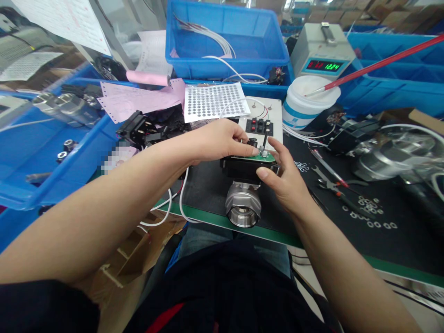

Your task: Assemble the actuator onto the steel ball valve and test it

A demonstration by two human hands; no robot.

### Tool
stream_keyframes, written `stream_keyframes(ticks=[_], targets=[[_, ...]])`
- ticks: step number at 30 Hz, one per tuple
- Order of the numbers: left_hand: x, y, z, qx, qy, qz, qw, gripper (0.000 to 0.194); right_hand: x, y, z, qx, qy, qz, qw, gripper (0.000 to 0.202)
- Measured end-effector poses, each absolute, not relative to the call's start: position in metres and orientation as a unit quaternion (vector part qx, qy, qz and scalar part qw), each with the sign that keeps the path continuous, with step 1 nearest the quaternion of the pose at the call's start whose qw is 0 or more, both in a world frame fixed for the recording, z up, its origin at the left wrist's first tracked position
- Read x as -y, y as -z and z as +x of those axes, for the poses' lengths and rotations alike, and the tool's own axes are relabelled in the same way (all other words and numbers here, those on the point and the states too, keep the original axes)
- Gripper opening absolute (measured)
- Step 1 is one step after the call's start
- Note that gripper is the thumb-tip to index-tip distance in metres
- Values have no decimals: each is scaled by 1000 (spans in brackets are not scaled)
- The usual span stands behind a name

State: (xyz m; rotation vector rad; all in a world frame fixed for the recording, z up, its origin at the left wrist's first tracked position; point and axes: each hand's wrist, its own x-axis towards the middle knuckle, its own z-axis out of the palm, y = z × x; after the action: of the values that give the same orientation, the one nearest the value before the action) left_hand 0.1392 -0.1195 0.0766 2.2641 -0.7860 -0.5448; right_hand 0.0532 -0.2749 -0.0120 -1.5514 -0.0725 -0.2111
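Note:
A black actuator housing (pixel 243 170) with a green circuit board (pixel 265 157) on top is joined to a metal valve body (pixel 243 203) at the front edge of the bench. My left hand (pixel 227 138) reaches over the housing from the left, fingers bent, its index fingertip at the board beside a small metal part (pixel 263 151). On the right side, my right hand (pixel 282 173) grips the housing, thumb in front and fingers behind. Just behind stands a light panel with black and red switches (pixel 258 125).
A sheet of round stickers (pixel 217 101) lies behind the panel. Blue bins (pixel 227 69) stand at the back and left. At right are a white tub (pixel 300 104), a meter (pixel 321 48), pliers (pixel 335 187), scattered rings (pixel 369 208) and another valve (pixel 381 157).

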Motion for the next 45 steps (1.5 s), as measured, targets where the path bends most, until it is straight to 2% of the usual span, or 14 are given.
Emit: stream_keyframes(ticks=[14,45], targets=[[123,-75,139,279,212,880,321,34,274,11,53,27,94,-722,685,77],[121,-76,138,286,208,880,318,32,274,12,53,30,94,-719,688,78]])
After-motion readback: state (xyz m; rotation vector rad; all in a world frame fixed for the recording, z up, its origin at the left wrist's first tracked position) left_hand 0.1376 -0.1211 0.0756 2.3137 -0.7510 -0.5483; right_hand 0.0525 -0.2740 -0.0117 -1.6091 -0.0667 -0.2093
